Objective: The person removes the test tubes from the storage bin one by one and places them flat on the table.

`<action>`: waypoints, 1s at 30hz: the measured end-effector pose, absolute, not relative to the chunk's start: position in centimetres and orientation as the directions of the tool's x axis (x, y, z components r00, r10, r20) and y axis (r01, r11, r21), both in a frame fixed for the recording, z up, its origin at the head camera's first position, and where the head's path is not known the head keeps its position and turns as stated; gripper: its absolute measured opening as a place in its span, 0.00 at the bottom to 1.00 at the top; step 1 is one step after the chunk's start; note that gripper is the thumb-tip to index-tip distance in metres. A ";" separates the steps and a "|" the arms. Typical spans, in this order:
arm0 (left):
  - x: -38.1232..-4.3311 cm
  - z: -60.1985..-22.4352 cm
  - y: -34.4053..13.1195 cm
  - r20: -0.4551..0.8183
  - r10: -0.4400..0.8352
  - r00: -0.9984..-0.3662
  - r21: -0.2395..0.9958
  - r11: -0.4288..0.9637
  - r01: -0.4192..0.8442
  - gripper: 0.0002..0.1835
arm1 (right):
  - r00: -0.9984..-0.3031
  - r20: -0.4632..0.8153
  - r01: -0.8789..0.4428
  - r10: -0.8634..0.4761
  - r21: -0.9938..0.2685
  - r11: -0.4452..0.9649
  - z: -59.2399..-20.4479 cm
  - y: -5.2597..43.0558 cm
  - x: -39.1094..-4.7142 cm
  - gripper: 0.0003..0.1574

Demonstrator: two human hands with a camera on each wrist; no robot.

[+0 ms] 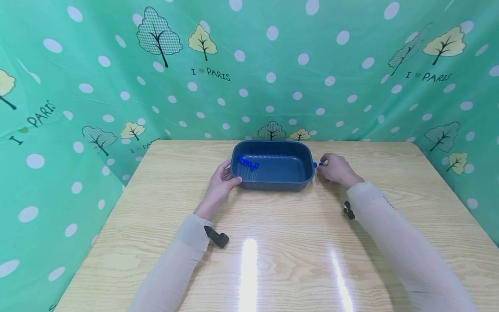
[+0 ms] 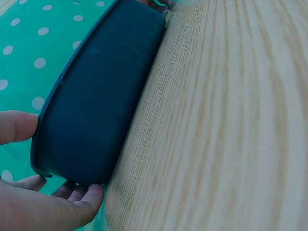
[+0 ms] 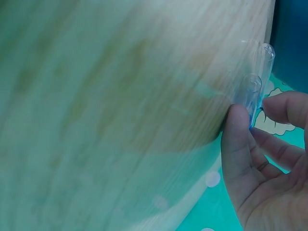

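Observation:
A dark blue plastic basin stands on the table, longer side across. My left hand grips its left end, thumb over the near corner and fingers round the side; the left wrist view shows fingertips at the basin's lower edge. Inside at the left lie several clear tubes with bright blue caps in a slanting row. Just off the basin's right end, my right hand pinches a clear test tube near its blue cap. Beside it is another clear tube, its blue cap close to the basin wall.
The light wooden table reaches back to a green dotted curtain printed with trees, which also hangs along both sides. Dark wrist mounts sit on the sleeves. Two bright light reflections streak the table's front.

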State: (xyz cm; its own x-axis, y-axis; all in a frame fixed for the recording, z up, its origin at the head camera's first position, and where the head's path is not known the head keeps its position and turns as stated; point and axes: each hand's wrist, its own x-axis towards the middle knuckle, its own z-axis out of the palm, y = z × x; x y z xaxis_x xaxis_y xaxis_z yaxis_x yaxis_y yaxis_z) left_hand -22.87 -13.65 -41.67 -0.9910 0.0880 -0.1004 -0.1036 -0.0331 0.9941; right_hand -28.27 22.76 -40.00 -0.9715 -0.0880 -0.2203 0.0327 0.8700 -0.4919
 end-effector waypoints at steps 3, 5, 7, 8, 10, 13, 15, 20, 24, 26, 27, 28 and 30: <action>-22.4 -40.7 -13.6 -0.105 0.091 -0.990 0.994 -0.026 -0.108 0.40 | -0.973 -0.214 0.026 -0.091 -0.489 0.872 -40.1 22.7 -28.3 0.28; -21.9 -40.1 -13.4 -0.103 0.092 -0.990 0.994 -0.021 -0.105 0.40 | -0.973 -0.211 0.020 -0.095 -0.485 0.874 -40.1 22.8 -28.3 0.28; -21.6 -39.6 -13.4 -0.100 0.093 -0.991 0.995 -0.017 -0.102 0.40 | -0.973 -0.208 0.013 -0.099 -0.479 0.878 -40.2 22.8 -28.3 0.29; -21.5 -39.5 -13.3 -0.097 0.093 -0.991 0.995 -0.016 -0.099 0.40 | -0.973 -0.206 0.010 -0.101 -0.477 0.879 -40.2 22.8 -28.3 0.29; -21.4 -39.4 -13.3 -0.094 0.094 -0.991 0.995 -0.017 -0.096 0.39 | -0.973 -0.205 0.006 -0.102 -0.471 0.882 -40.2 22.8 -28.3 0.29; -21.5 -39.5 -13.4 -0.095 0.097 -0.991 0.995 -0.019 -0.098 0.39 | -0.974 -0.205 0.006 -0.101 -0.465 0.885 -40.3 22.7 -28.3 0.29; -21.8 -39.9 -13.5 -0.099 0.098 -0.990 0.995 -0.022 -0.102 0.40 | -0.974 -0.205 0.007 -0.099 -0.464 0.886 -40.2 22.7 -28.3 0.29; -22.8 -41.5 -13.7 -0.105 0.090 -0.990 0.994 -0.031 -0.109 0.41 | -0.975 -0.196 0.004 -0.101 -0.476 0.880 -40.1 22.8 -28.1 0.30; -23.0 -42.1 -13.7 -0.098 0.076 -0.992 0.995 -0.029 -0.100 0.40 | -0.978 -0.175 -0.014 -0.113 -0.487 0.873 -39.9 23.0 -28.0 0.30; -23.0 -42.2 -13.7 -0.092 0.068 -0.993 0.995 -0.023 -0.094 0.40 | -0.981 -0.156 -0.024 -0.115 -0.490 0.872 -39.8 23.0 -27.9 0.30; -23.0 -42.3 -13.6 -0.089 0.064 -0.994 0.996 -0.023 -0.091 0.40 | -0.983 -0.146 -0.028 -0.114 -0.490 0.871 -39.8 23.0 -27.8 0.30; -23.0 -42.3 -13.6 -0.086 0.061 -0.994 0.996 -0.023 -0.088 0.40 | -0.984 -0.135 -0.035 -0.116 -0.492 0.870 -39.8 23.0 -27.8 0.30; -23.0 -42.2 -13.6 -0.082 0.057 -0.995 0.996 -0.020 -0.084 0.39 | -0.987 -0.115 -0.044 -0.115 -0.492 0.869 -39.6 23.0 -27.7 0.29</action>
State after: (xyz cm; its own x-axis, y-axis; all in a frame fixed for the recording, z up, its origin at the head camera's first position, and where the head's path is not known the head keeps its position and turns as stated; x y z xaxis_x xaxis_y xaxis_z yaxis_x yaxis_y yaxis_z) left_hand -22.96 -13.60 -42.24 -0.9950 0.0565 -0.0823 -0.0835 -0.0201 0.9963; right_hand -27.73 22.98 -39.59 -0.9868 -0.1147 -0.1146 -0.0438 0.8693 -0.4924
